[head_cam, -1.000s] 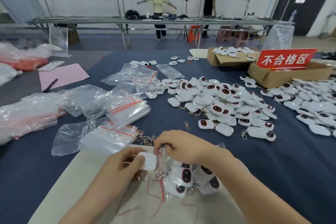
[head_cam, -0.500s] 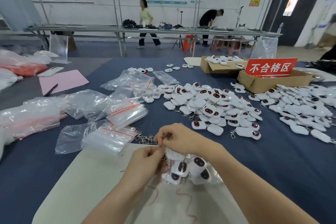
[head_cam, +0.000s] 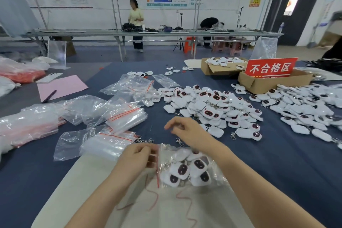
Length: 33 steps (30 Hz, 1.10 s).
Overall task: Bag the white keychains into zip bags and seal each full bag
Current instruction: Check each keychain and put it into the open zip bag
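Clear zip bag (head_cam: 166,157) holding white keychains (head_cam: 182,170) at lower centre on cream mat (head_cam: 88,181), left hand (head_cam: 138,159) pinching its red-striped mouth, right hand (head_cam: 187,129) just above, fingers loosely curled around nothing, loose keychain pile (head_cam: 212,109) centre right.

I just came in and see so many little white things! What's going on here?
A person is packing white keychains into a zip bag on a pale mat. The left hand pinches the bag's open end by its red strip; several keychains are already inside. The right hand hovers, fingers curled, near the big loose pile; I cannot tell if it holds one.
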Available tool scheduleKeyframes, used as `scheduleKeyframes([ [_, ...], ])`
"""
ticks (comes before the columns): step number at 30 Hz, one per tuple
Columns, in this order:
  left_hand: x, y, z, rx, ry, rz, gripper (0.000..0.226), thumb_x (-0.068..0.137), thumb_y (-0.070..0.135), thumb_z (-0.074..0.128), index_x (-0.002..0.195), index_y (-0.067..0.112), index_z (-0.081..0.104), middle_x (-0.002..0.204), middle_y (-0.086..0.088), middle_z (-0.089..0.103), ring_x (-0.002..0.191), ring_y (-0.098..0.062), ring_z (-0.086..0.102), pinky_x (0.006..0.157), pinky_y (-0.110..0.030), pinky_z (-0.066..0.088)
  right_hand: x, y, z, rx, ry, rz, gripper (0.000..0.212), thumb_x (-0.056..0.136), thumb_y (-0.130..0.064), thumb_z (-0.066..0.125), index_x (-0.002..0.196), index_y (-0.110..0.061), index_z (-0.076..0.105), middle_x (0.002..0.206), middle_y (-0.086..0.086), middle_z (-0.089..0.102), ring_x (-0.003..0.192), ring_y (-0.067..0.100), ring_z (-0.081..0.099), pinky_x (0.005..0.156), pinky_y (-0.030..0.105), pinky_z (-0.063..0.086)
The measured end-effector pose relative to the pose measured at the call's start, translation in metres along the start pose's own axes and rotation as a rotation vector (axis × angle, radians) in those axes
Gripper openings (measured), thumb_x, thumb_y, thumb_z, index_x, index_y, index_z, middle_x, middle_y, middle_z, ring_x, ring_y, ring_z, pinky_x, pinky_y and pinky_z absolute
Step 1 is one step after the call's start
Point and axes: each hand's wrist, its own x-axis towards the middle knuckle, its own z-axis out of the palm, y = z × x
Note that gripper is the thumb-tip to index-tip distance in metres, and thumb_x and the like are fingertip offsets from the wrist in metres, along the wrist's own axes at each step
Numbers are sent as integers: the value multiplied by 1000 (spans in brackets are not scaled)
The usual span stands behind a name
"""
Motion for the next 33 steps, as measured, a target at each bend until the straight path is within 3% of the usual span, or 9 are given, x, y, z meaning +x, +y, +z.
scheduleKeyframes([
  [4,20,-3,-12,-100,142,41,35,99,-6,40,93,8,72,84,-7,70,70,-18,63,64,-24,55,1,21,-14,-9,262,145,36,96,-6,49,109,-35,66,123,-7,67,91,7,61,77,9,46],
  [7,40,1,-6,-204,179,45,31,99,-7,41,95,6,69,84,-7,68,65,-15,61,62,-24,55,1,40,-18,-451,365,250,40,98,-14,50,136,-25,57,149,5,48,135,23,42,113,37,35],
  [10,60,8,8,-371,142,44,28,99,-7,44,97,6,69,83,-7,68,63,-13,63,59,-23,56,2,48,-18,-653,343,376,48,101,-27,49,148,-25,42,166,10,17,153,34,9,122,50,17],
  [14,88,17,25,-681,12,-20,21,100,-1,49,101,9,67,77,-2,73,64,-10,68,59,-21,58,9,49,-14,-658,344,378,38,102,-27,46,139,-21,53,162,9,26,150,35,15,117,52,27],
  [20,119,4,37,-973,-86,-164,19,101,7,50,106,14,67,83,-1,71,70,-10,67,62,-22,57,15,60,-13,-526,549,270,31,102,-17,52,131,-18,61,136,10,46,124,26,37,106,38,38],
  [23,126,-4,37,-991,-100,-150,19,100,9,51,107,16,67,80,1,71,66,-9,67,62,-22,57,18,64,-6,-536,573,188,30,99,-16,57,129,-16,64,131,10,50,121,28,40,104,40,39],
  [27,129,-7,40,-923,-119,-127,18,99,10,53,109,17,67,81,1,70,67,-10,66,65,-23,57,21,69,-2,-518,546,7,30,96,0,56,120,-12,70,119,10,61,109,27,47,95,38,45],
  [30,131,-8,41,-909,-128,-124,18,99,11,54,109,18,67,81,2,70,67,-10,66,64,-23,57,22,67,-3,-465,580,-14,25,99,-5,57,118,-13,71,116,6,63,103,19,46,91,18,37],
  [33,131,-9,42,-801,-148,-73,18,100,13,54,109,19,68,84,3,71,68,-9,67,65,-23,58,24,60,-7,-182,644,-36,20,101,-15,58,116,-22,70,110,-5,66,95,8,55,85,4,36],
])
